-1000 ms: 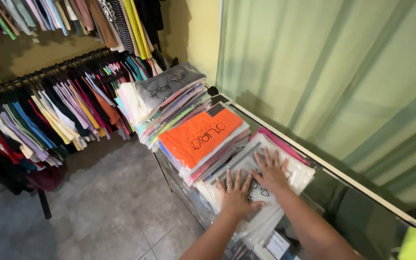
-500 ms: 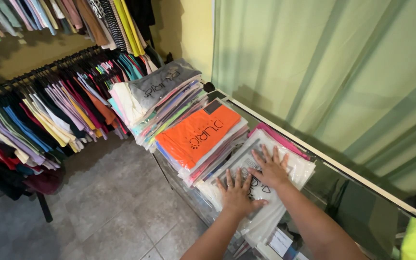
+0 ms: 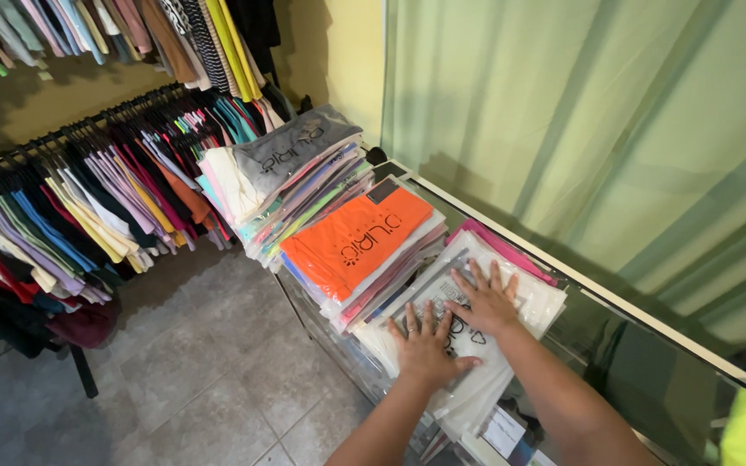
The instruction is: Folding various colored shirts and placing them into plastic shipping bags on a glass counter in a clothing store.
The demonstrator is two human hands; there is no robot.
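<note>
- Both hands, the left hand (image 3: 425, 349) and the right hand (image 3: 487, 302), are pressing flat with fingers spread on the white bagged shirt (image 3: 524, 302).
- It is topping a stack at the bench (image 3: 649, 362) front edge, beside the orange shirt stack (image 3: 356, 242).
- Smoothing seems underway; squaring its edges likely needs gentle, even pressure.

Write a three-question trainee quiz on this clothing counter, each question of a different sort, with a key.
1. True or false: both hands, the left hand and the right hand, lie flat on the white bagged garment.
2. Which colour tops the middle stack? A) orange B) blue C) black
3. Fill in: the far stack is topped by a ____ bagged garment.

Key: 1 true; 2 A; 3 grey. The stacks sit along the glass counter, beside the rack of hanging clothes.
</note>
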